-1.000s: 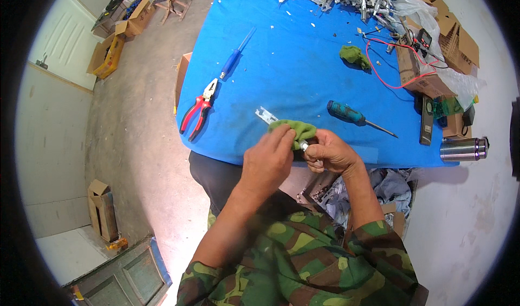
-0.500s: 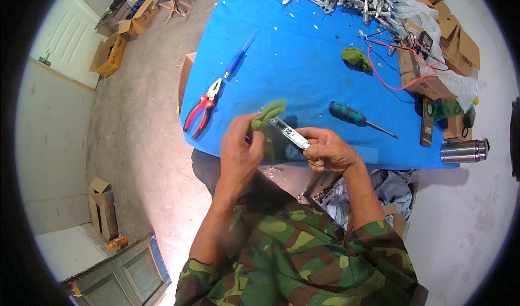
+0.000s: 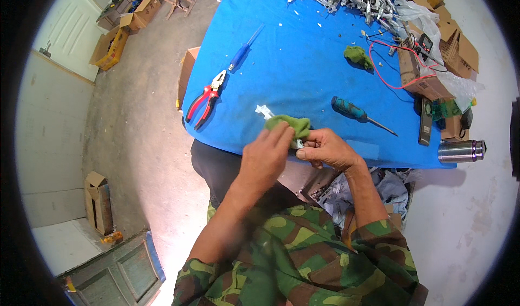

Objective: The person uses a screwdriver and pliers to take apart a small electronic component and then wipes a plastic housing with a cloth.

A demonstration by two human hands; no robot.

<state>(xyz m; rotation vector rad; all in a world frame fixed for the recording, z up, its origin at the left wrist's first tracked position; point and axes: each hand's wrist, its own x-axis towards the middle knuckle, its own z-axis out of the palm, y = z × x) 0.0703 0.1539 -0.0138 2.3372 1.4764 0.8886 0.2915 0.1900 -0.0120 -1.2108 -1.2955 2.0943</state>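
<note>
Leftward and off the strip's tip half a second earlier, the green cloth [image 3: 291,125] was now over the metal strip's [image 3: 264,111] middle, under the left hand's [image 3: 264,153] curled fingers. The right hand [image 3: 327,149] pinched its near end by the table's [image 3: 292,73] six-o'clock edge; a loose pinch, I judged, could drop it. Room stretched toward twelve, between pliers [image 3: 206,100] at ten and screwdriver [image 3: 349,108] at two.
</note>
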